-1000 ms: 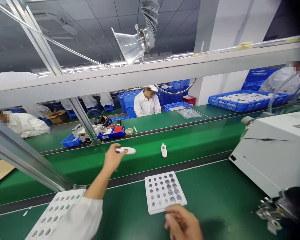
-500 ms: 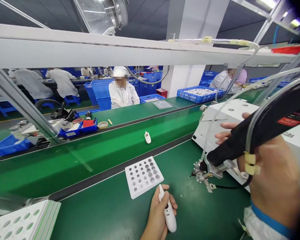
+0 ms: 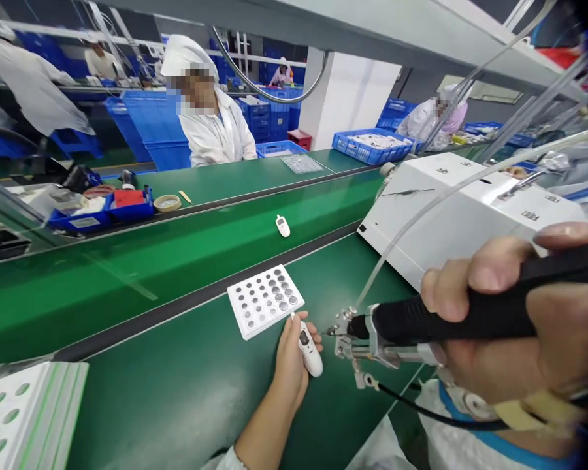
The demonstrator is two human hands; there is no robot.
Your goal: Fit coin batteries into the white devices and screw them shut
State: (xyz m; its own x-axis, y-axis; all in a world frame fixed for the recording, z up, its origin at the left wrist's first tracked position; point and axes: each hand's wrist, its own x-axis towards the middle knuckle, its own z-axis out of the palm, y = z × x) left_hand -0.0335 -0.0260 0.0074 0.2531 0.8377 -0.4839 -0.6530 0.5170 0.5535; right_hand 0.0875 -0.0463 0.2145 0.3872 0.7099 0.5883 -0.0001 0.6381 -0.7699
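Workstation at a green table. Lower centre of the frame: the left hand grips a small white handheld device, fingers wrapped round its body, holding it just above the table surface with its dark window facing up. Right of the frame: the right hand is closed fully round the black handle of an electric screwdriver, whose metal tip points left and lies just beside the device, at its upper end; whether they touch cannot be told. A clear tube and a black cable run from the tool. Just above the left hand lies a white tray of button cells, partly filled. A second white device lies on the conveyor belt, upper centre. A white machine housing stands at the right. A stack of perforated white trays occupies the lower left corner. Other people in white coats sit at the far table.
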